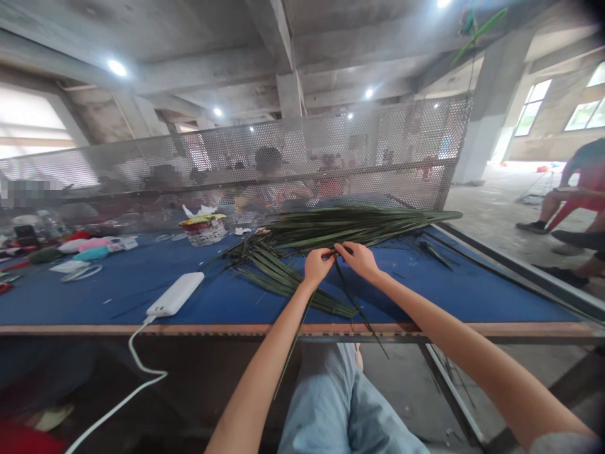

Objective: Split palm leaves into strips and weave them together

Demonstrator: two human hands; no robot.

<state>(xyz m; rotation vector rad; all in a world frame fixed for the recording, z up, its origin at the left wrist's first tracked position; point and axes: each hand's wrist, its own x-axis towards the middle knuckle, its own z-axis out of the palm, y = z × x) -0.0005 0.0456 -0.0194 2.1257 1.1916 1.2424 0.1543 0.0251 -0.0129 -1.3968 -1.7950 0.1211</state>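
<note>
My left hand [317,265] and my right hand [359,258] are both out over the blue table [425,296], fingers pinched close together on a dark green palm leaf strip [347,293]. The strip runs between the two hands and trails down past the table's front edge toward my lap. Just beyond my hands lies a pile of long palm leaves [340,228], fanned out across the middle of the table. More leaves [283,280] lie to the left of my left wrist.
A white power bank [174,294] with a cable lies at front left. A small woven basket [204,228] stands further back, with cloth items [89,247] at the left. A perforated metal screen [331,151] closes the far side; people sit behind it and at right.
</note>
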